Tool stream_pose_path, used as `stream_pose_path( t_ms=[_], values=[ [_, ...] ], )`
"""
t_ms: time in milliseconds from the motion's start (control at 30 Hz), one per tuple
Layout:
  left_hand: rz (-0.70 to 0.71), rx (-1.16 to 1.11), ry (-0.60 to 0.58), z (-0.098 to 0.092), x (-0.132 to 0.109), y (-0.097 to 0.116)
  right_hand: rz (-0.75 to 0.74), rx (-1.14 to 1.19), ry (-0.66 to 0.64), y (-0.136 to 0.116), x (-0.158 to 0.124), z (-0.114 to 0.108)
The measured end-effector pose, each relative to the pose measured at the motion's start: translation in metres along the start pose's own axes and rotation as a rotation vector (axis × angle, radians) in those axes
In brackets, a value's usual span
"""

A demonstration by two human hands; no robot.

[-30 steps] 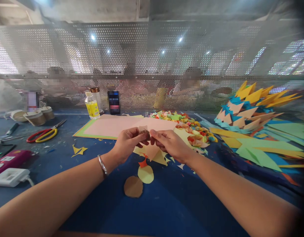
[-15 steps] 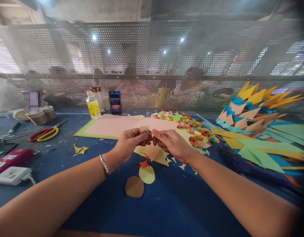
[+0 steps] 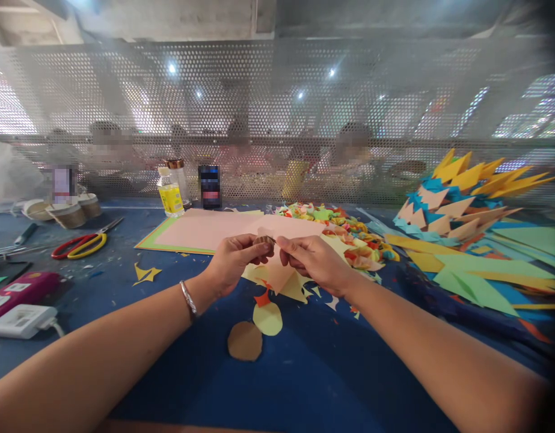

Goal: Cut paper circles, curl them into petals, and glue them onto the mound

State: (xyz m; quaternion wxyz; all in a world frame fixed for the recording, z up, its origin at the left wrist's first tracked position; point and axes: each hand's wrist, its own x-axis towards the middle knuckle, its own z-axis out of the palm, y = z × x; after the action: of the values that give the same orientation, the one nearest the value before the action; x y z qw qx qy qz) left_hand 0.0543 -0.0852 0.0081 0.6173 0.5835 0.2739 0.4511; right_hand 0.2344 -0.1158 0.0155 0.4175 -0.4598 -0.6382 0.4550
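Left hand: thumb and fingers of the left hand (image 3: pixel 234 261) are clamped on a small brown piece (image 3: pixel 265 239).
Right hand: the right hand (image 3: pixel 315 261) has thumb and forefinger together at the piece's right edge; fingers crowd that spot on my feed, so I can't tell whether they grip it or only touch it.
Brown piece: raised over the middle of the table (image 3: pixel 304 385), between the two hands' fingertips.
Pinch: I'd let the left hand bear the piece and use the right lightly, since something this small should bend or crease easily.
Angle: I'd tip it until more of its face shows, as the fingers hide much of it.
Height: I'd work low, wrists level, so a slip costs little.
Discs: a brown disc (image 3: pixel 245 341) and a pale yellow disc (image 3: pixel 267 319) lie flat toward the table's near edge; I'd leave my sleeves and wrists off them.
Scraps: a heap of coloured scraps (image 3: pixel 371 246) lies past the right hand, toward the far edge; I'd stay on its near side, lest a dropped piece get lost there.
Scissors: the scissors (image 3: pixel 81 245) lie toward the left edge, well apart from both hands.
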Motion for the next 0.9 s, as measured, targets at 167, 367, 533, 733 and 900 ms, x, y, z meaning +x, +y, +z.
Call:
stream_pose_path(
  t_ms=[167,367,533,733,900],
  values=[
    [-0.006,0.091,-0.012,-0.0026,0.0007,0.0006,-0.007,-0.016,-0.001,0.0008,-0.0001,-0.0012],
    [-0.004,0.099,-0.015,-0.003,0.0011,0.0004,-0.002,0.012,-0.008,0.0,-0.0008,-0.0003],
    [-0.011,0.085,-0.003,-0.0011,0.0003,0.0006,0.006,0.02,-0.008,0.001,-0.0003,-0.0011],
    [-0.008,0.069,0.009,0.0009,-0.0004,0.0006,0.014,0.02,0.0,0.0028,0.0012,-0.0016],
    [0.016,0.094,0.023,0.0005,-0.0002,0.0013,0.004,0.01,0.001,0.0041,0.002,-0.0024]
  ],
)
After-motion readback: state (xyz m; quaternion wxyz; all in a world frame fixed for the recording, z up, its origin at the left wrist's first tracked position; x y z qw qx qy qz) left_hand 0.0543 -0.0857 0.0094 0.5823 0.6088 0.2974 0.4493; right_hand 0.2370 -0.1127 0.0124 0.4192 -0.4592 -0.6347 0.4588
